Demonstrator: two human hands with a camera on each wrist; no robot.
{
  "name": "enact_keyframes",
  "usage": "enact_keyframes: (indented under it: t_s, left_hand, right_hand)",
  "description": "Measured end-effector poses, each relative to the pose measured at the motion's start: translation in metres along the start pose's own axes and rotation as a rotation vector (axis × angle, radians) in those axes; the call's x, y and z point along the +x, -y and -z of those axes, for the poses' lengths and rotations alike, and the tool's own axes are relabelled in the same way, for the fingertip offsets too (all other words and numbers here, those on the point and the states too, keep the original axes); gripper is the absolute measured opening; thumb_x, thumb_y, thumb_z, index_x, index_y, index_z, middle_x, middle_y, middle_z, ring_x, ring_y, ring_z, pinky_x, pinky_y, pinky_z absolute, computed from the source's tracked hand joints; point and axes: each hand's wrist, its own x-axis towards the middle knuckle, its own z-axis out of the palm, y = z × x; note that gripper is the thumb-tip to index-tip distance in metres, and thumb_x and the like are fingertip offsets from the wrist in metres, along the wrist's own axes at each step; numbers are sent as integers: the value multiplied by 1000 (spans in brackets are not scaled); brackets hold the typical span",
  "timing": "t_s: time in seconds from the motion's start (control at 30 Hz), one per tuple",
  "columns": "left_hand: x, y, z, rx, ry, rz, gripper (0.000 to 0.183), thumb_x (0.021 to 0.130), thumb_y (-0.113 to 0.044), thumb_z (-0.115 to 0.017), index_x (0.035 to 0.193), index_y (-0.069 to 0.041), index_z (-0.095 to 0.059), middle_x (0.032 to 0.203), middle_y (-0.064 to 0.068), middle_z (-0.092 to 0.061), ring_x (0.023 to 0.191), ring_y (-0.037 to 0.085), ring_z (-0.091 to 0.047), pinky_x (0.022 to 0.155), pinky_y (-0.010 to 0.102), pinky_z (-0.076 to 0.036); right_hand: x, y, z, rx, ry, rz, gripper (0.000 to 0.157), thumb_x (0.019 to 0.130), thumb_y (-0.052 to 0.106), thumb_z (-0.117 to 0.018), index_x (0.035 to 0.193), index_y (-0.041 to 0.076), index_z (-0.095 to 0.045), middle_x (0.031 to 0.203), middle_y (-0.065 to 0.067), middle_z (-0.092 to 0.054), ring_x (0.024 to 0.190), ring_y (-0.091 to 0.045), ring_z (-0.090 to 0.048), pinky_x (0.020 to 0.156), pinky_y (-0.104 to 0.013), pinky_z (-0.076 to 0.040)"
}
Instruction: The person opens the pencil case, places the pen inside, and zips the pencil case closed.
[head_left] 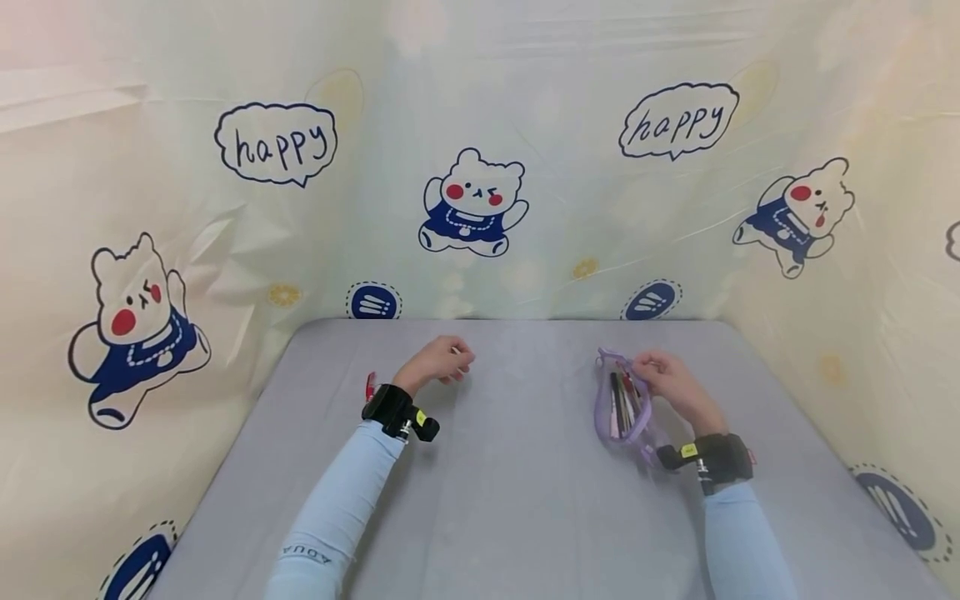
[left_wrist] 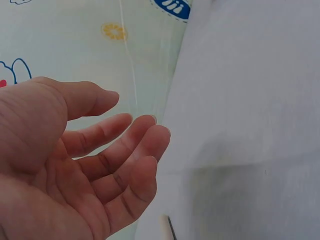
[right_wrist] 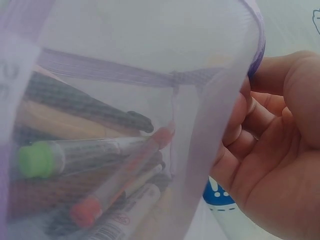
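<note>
My right hand pinches the upper edge of a purple mesh pencil case on the right side of the table. Pens show in its opening in the head view. Through the mesh in the right wrist view, a green-ended pen, a red-ended pen and several darker ones lie bundled together. Apart from the case, my left hand hovers over the table's left half, palm bare and fingers loosely bent. Below it, a thin pale stick-like thing pokes in at the left wrist view's bottom edge.
The table wears a smooth grey cover. Behind it and along both sides hangs a pale curtain printed with bears and lettering. Each wrist carries a black camera band, the right one close to the pencil case.
</note>
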Motion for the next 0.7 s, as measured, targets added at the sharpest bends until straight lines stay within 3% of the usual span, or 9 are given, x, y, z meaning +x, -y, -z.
enact_keyframes:
  t_s: [0.3, 0.4, 0.57, 0.7]
  left_hand:
    - [-7, 15, 12, 39, -45, 60, 24, 100, -25, -54, 112, -6, -61, 105, 16, -69, 85, 21, -67, 70, 31, -55]
    - [-9, 21, 15, 64, -77, 73, 24, 100, -25, -54, 112, -6, -61, 106, 16, -68, 88, 24, -67, 72, 33, -54]
    - [-13, 27, 19, 229, -170, 93, 22, 98, -26, -55, 107, -8, -62, 100, 10, -64, 86, 23, -59, 71, 32, -46]
    - [-18, 32, 21, 324, -201, 92, 21, 98, -26, -56, 105, -6, -61, 98, 10, -62, 84, 23, -55, 69, 31, -43]
  right_hand:
    - [-9, 29, -1, 11, 22, 2, 31, 102, 13, -50, 118, -13, -54, 110, -25, -57, 89, -11, -57, 76, -27, -52]
    - [-5, 23, -1, 20, 14, 6, 31, 102, 14, -50, 118, -11, -54, 111, -25, -57, 89, -11, -58, 76, -27, -53]
    - [3, 2, 1, -3, -2, 0, 32, 102, 22, -51, 117, -6, -57, 108, -14, -60, 90, -9, -56, 77, -28, -52]
    - [5, -5, 1, -27, -1, -2, 34, 102, 27, -52, 116, -4, -58, 106, -11, -59, 91, -10, -56, 78, -30, -52]
